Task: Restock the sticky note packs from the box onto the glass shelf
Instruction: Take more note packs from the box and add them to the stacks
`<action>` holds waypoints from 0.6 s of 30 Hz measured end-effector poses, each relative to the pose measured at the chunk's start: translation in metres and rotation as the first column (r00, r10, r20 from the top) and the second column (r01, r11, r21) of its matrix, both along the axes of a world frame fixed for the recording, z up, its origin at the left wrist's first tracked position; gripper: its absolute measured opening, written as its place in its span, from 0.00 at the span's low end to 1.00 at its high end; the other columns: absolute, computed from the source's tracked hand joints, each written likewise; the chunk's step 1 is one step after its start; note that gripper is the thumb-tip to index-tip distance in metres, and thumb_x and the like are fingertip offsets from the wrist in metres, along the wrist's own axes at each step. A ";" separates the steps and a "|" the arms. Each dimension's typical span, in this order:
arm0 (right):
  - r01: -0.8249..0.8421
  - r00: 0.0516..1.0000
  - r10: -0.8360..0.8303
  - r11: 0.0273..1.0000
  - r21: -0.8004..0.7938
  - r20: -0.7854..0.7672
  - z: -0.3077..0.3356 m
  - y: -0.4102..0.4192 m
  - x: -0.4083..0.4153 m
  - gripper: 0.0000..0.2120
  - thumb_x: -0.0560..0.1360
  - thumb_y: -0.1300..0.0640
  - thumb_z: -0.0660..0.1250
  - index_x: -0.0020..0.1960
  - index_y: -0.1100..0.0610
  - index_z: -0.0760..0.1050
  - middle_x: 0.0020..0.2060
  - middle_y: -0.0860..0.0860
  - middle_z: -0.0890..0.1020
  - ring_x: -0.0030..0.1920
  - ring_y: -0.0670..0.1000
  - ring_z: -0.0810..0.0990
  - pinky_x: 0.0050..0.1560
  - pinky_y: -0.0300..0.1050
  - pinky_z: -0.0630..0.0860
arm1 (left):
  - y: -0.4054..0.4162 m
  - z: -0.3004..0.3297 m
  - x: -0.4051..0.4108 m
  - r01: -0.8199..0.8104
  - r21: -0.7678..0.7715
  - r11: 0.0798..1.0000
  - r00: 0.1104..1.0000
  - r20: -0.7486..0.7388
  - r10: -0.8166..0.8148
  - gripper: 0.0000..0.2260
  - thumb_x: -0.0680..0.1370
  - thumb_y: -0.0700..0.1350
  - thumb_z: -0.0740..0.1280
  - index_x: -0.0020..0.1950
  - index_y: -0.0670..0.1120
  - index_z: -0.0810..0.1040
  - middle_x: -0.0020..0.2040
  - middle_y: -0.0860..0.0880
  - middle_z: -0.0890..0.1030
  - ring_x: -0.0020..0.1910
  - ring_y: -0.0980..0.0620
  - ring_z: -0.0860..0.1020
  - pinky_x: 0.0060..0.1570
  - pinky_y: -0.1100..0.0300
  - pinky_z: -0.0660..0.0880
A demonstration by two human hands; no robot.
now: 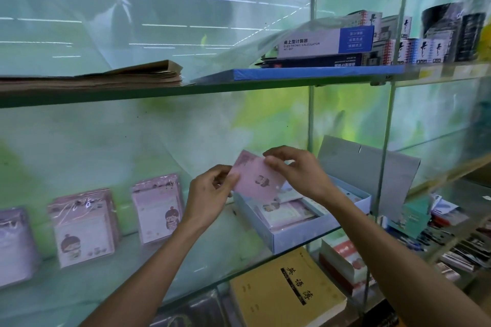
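A pink sticky note pack [256, 179] with a small cartoon figure hangs above the left end of the open light-blue box [297, 239]. My left hand [210, 191] pinches the pack's left edge and my right hand [297, 170] pinches its top right corner. More wrapped packs lie inside the box. Three piles of pink packs lean upright against the back wall on the glass shelf [164, 273]: one [156, 208] just left of my left hand, another [85, 225] further left, a third [13, 244] at the frame's edge.
The box's grey lid [372, 167] stands open behind it. Above is another glass shelf with brown paper [132, 77] and calculator boxes [326, 42]. Yellow exercise books [287, 292] lie on the shelf below. Metal uprights [382, 162] stand to the right.
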State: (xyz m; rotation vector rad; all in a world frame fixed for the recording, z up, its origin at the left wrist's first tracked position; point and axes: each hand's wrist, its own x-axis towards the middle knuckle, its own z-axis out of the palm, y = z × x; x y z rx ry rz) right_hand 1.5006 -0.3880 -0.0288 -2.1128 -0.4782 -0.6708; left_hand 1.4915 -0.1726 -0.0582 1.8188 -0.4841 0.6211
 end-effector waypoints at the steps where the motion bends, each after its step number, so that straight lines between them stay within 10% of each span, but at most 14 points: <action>1: 0.026 1.000 -0.027 0.998 0.051 0.002 -0.002 0.002 0.002 0.10 0.78 0.49 0.65 0.54 0.50 0.82 0.48 0.43 0.84 0.48 0.43 0.80 0.46 0.36 0.75 | 0.007 0.001 -0.004 -0.031 -0.015 0.999 0.999 0.040 0.031 0.02 0.78 0.46 0.69 0.47 0.50 0.82 0.42 0.53 0.84 0.38 0.52 0.81 0.36 0.68 0.75; 5: 0.080 0.984 -0.035 0.963 0.258 -0.175 -0.005 0.025 0.002 0.17 0.78 0.45 0.63 0.55 0.57 0.80 0.48 0.51 0.83 0.48 0.50 0.80 0.50 0.47 0.78 | 0.037 0.003 -0.018 -0.158 0.009 0.987 0.948 0.280 0.149 0.01 0.77 0.45 0.70 0.47 0.51 0.80 0.43 0.56 0.83 0.41 0.55 0.79 0.40 0.62 0.74; 9: -0.030 0.755 0.467 0.727 0.686 -0.461 0.002 0.061 -0.008 0.24 0.77 0.43 0.64 0.55 0.64 0.78 0.46 0.63 0.84 0.45 0.58 0.84 0.43 0.49 0.81 | 0.066 0.001 -0.028 -0.212 0.154 0.965 0.879 0.462 0.119 0.04 0.76 0.41 0.70 0.49 0.45 0.83 0.46 0.53 0.81 0.45 0.58 0.78 0.45 0.64 0.73; 12: -0.096 0.644 0.620 0.646 0.757 -0.448 0.003 0.085 -0.010 0.16 0.77 0.54 0.68 0.56 0.67 0.78 0.45 0.63 0.84 0.42 0.57 0.86 0.38 0.46 0.82 | 0.088 -0.004 -0.037 -0.243 0.241 0.940 0.849 0.522 0.086 0.06 0.76 0.40 0.70 0.52 0.43 0.84 0.50 0.51 0.81 0.51 0.56 0.79 0.52 0.62 0.74; 18: -0.194 0.757 0.542 0.720 0.666 -0.365 0.009 0.128 -0.010 0.11 0.75 0.68 0.65 0.56 0.60 0.78 0.42 0.58 0.82 0.35 0.52 0.81 0.34 0.44 0.80 | 0.127 -0.008 -0.067 -0.138 0.193 0.971 0.932 0.356 0.062 0.22 0.72 0.27 0.62 0.56 0.48 0.81 0.59 0.51 0.78 0.55 0.51 0.79 0.53 0.61 0.76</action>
